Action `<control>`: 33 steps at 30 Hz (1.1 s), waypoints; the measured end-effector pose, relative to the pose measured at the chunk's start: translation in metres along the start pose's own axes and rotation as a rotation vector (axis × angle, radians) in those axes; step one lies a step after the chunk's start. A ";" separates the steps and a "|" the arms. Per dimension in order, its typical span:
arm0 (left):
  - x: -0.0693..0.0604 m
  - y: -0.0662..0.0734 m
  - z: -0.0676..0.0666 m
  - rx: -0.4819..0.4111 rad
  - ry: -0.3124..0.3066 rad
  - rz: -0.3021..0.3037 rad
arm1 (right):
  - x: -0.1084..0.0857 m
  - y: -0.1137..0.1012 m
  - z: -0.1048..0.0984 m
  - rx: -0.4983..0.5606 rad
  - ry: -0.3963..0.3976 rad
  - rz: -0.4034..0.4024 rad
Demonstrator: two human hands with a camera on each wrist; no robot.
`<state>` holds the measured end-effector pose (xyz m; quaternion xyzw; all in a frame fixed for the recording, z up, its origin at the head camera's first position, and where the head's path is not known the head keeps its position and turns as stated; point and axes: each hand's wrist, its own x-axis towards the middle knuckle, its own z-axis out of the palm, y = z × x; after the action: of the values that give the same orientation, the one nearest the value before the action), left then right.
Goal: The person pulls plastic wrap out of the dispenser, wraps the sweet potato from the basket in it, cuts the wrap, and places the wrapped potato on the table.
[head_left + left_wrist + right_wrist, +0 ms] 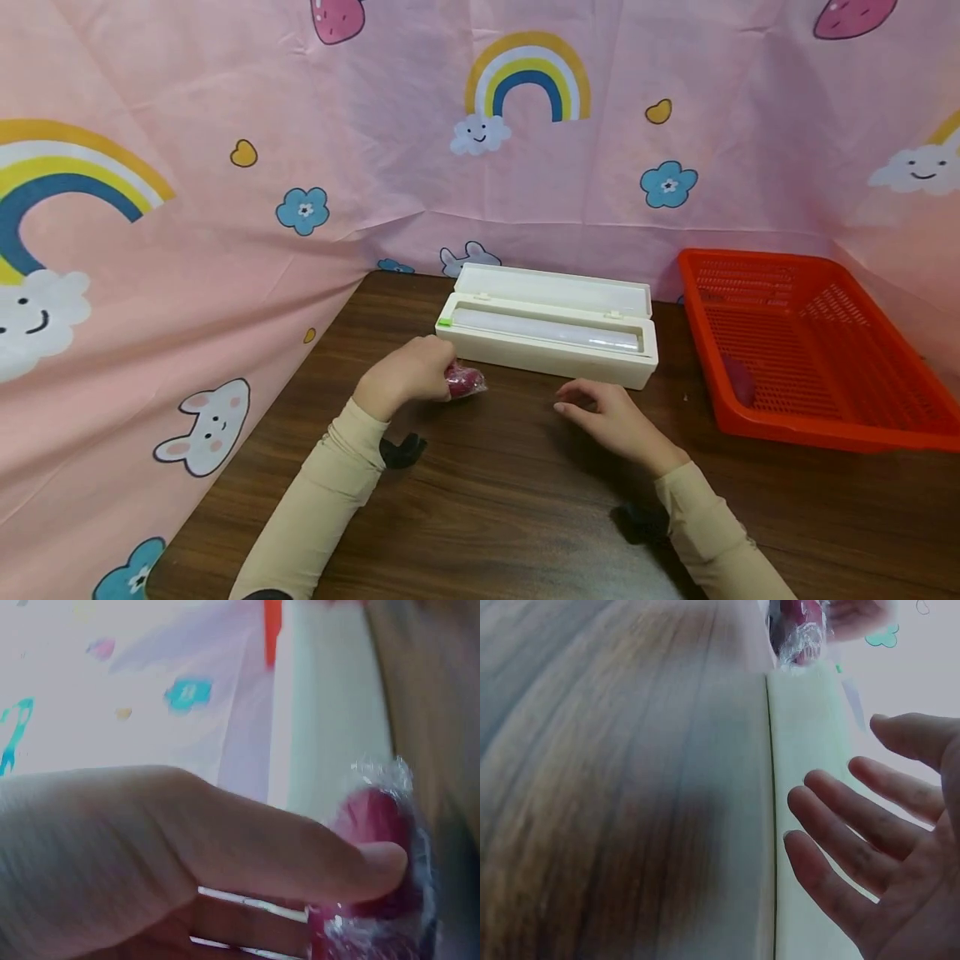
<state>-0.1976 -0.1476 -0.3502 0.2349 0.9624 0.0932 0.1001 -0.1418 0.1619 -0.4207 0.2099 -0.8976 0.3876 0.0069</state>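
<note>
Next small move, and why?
Probably pass the plastic-wrapped dark red item from the left hand to the right hand. The left grips it, the right is open and holds nothing, and the red basket stands on the right hand's side.

The dark wooden table [480, 533] is carrying a white box [547, 353], its lid [555, 287] standing open, and a red basket [825, 430] is sitting to the right.

Wrapped item [465, 381] in left hand [412, 369]. Box [547, 354], roll [543, 327] inside, beyond both hands. Basket [832, 431] right of right hand [613, 418]; second item [739, 382] inside, by its left wall.
</note>
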 end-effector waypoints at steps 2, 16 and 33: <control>-0.005 -0.018 -0.008 -0.041 -0.035 -0.092 | 0.000 -0.001 0.000 0.001 -0.009 0.000; -0.007 -0.075 -0.011 -0.071 -0.043 -0.354 | -0.001 0.000 -0.003 0.005 -0.026 0.008; -0.014 -0.069 -0.021 -0.100 -0.033 -0.365 | -0.001 -0.002 -0.006 0.001 -0.005 -0.008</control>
<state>-0.2204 -0.2167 -0.3434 0.0529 0.9814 0.1175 0.1425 -0.1411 0.1654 -0.4149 0.2146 -0.8965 0.3876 0.0062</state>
